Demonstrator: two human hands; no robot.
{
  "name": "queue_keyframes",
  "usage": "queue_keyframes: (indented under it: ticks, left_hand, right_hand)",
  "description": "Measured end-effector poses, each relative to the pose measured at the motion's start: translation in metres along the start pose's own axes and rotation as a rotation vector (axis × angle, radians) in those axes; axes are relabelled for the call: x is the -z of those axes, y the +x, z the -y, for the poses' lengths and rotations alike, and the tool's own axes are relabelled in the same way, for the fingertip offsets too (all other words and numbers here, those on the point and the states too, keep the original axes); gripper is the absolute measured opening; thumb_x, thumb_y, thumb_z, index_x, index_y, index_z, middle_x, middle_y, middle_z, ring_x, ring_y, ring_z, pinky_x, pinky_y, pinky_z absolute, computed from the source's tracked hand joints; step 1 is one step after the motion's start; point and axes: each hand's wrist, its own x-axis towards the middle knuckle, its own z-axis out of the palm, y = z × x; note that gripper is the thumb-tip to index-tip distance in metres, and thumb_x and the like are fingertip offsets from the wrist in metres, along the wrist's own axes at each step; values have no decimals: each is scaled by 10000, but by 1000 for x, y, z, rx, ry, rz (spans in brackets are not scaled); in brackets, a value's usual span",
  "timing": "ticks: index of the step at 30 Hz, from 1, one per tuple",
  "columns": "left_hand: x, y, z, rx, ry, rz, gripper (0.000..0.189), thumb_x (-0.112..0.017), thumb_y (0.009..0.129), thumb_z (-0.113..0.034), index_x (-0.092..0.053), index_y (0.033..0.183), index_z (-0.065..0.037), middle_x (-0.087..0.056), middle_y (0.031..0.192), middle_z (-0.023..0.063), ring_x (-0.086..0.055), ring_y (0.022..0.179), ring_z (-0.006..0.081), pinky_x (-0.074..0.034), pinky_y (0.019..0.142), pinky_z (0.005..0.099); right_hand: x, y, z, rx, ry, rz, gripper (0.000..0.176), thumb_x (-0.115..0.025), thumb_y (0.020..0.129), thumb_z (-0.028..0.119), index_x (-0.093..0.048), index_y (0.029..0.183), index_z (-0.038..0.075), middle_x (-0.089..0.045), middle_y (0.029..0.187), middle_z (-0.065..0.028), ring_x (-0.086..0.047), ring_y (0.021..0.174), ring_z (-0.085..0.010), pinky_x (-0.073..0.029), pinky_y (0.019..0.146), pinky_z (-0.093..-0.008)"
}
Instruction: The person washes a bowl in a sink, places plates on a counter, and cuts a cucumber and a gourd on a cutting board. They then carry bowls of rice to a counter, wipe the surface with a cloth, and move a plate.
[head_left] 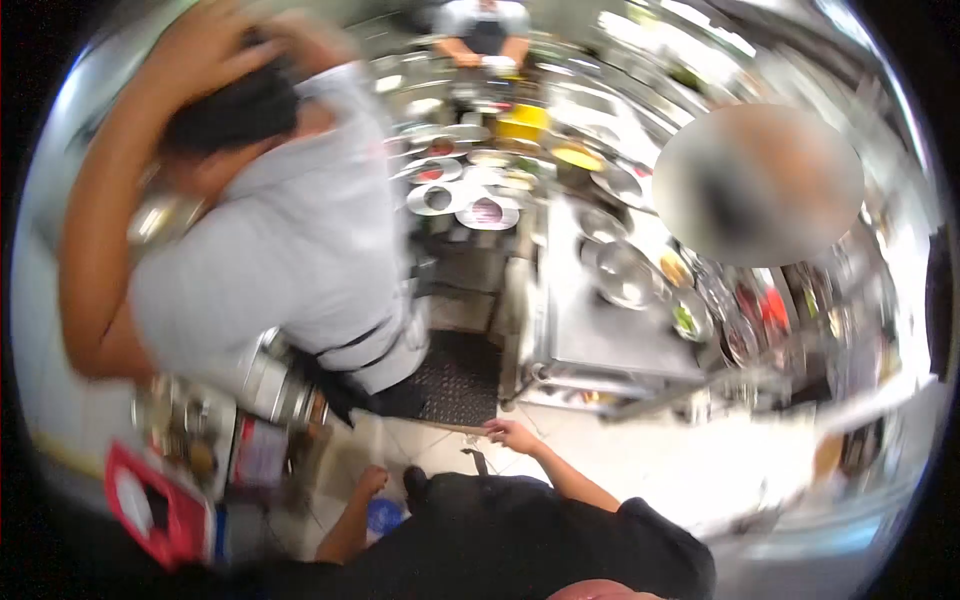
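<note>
Low down in the kitchen aisle now. The right hand point(510, 435) is stretched out flat, fingers spread and gripping nothing, over the pale floor point(600, 450) just off the near edge of the black mat point(455, 385). A small dark thing point(477, 461) lies right under it; it is too blurred to say whether they touch. The left hand point(371, 482) is well apart from the right and curled into a fist. I cannot tell whether it holds anything. A blue object point(383, 515) sits just beside it.

Here is the danger: a co-worker in a grey shirt point(300, 230) stands very close on the mat, arms up at the head and facing away. One step back would likely land on those spread fingers. The near corner of the steel counter point(600, 340), with its metal bowl point(625, 275), hangs over the right side, so rising fast could mean a knock against it. With the whole view smeared, a hurried grab could miss the dark thing.
</note>
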Motion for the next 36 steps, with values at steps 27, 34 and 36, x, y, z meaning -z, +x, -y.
queue_keyframes:
  ticks: [27, 34, 36]
  left_hand:
    - [-938, -160, -631, -1013, 1057, 1367, 410, -638, 741, -243, -592, 1092, -37, -646, 867, 152, -621, 823, 290, -485, 732, 371]
    - [-1192, -353, -742, -1492, 1171, 1564, 369, -589, 765, -199, -564, 1100, -46, -628, 893, 140, -597, 855, 327, -475, 744, 390]
    - [-1248, -355, -735, -1495, 1330, 1573, 377, -592, 760, -196, -566, 1110, -60, -628, 909, 157, -601, 849, 329, -478, 745, 394]
  right_hand:
    - [202, -597, -480, -1076, 440, -1340, 235, -617, 722, 157, -657, 931, 56, -671, 884, -150, -639, 827, -279, -507, 723, -378]
    - [192, -572, -533, -700, 1743, -1868, 195, -544, 816, 147, -632, 966, 60, -651, 870, -103, -617, 870, -189, -506, 729, -346]
    - [232, -586, -558, -746, 1785, -1734, 198, -538, 821, 164, -628, 968, 66, -646, 863, -102, -613, 862, -195, -507, 714, -353]
